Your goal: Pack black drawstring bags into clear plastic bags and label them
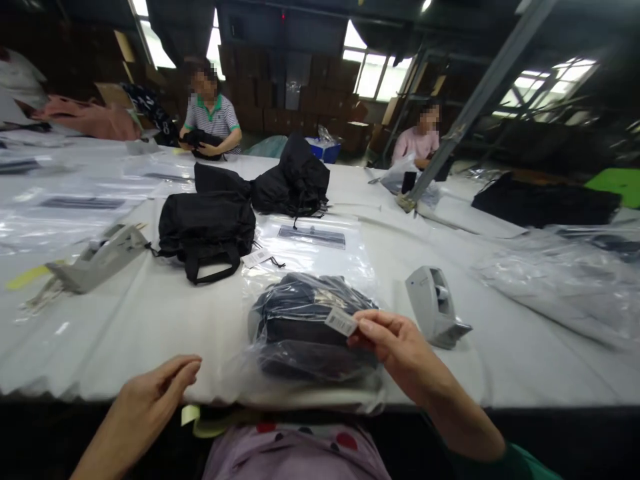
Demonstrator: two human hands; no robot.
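Observation:
A small white barcode label (341,322) is pinched between the thumb and fingers of my right hand (395,343). The label is over a dark folded item in a clear plastic bag (313,363), which lies at the table's front edge. My left hand (155,393) hovers at the front edge, left of the bag, fingers stretched forward and the thumb alongside; nothing shows in it. Behind the bagged item sits a black duffel bag (207,223) with a carry handle and a white hang tag (257,258).
A grey tape dispenser (435,307) stands at right, another grey dispenser (103,257) at left. More black bags (295,177) lie behind the duffel. Clear plastic bags (565,280) cover the right side. A slanted metal post (465,120) rises from the table. Two people (213,120) work across it.

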